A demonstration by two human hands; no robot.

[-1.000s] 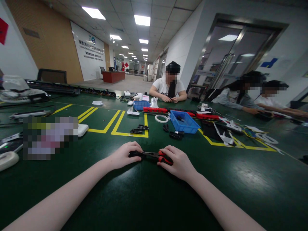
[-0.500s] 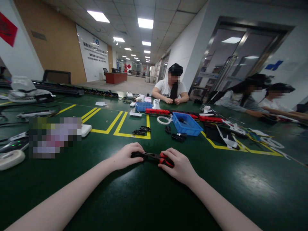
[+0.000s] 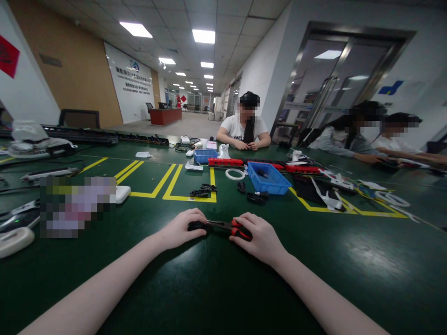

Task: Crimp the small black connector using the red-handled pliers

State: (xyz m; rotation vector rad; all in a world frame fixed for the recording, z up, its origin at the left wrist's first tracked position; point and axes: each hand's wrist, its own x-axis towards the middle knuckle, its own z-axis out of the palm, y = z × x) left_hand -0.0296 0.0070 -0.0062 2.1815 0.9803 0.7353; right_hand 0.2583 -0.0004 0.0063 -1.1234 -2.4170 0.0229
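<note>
My right hand is closed around the red and black handles of a pair of pliers. The long metal jaws point left, toward my left hand. Between the thumb and fingers of that hand is a small black part, and the plier tips meet its right end. Whether the jaws grip the part is too small to tell. Both hands are low over the green table. Beyond them lie several similar black parts, with more black pieces farther left.
A blue bin holding a dark piece stands past my hands, near a white ring and a red strip. At left are a white box and a blurred-out item. A person sits opposite; two more people sit at right.
The view has turned slightly to the right, so the background sits farther left. Both hands keep nearly the same pose on the pliers and the black part.
</note>
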